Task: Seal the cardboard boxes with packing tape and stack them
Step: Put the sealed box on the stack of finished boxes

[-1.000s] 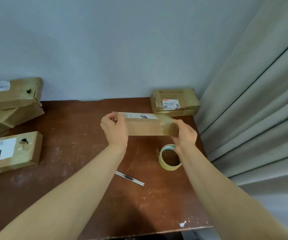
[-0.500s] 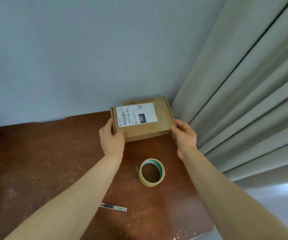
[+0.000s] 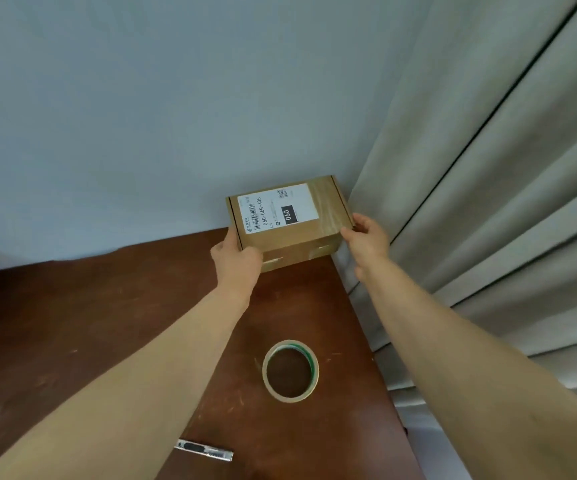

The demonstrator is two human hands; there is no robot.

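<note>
A flat cardboard box [image 3: 300, 230] with a white shipping label and clear tape across its right end sits at the table's far right corner, against the wall. It rests on top of another cardboard box [image 3: 297, 258], of which only the front face shows. My left hand [image 3: 238, 259] grips the upper box's near left corner. Fingers of my right hand [image 3: 366, 235] hold its right end. A roll of packing tape [image 3: 290, 370] lies flat on the table between my forearms, nearer to me.
The scratched brown wooden table [image 3: 72, 323] ends at the right beside a grey curtain [image 3: 487, 202]. A metal utility knife [image 3: 205, 450] lies near the front edge under my left forearm. A pale blue wall stands behind the boxes.
I have carried the labelled box away from me and to the right, over the box in the far corner, and lowered it onto that box. The view swung right; the boxes at the left left the frame.
</note>
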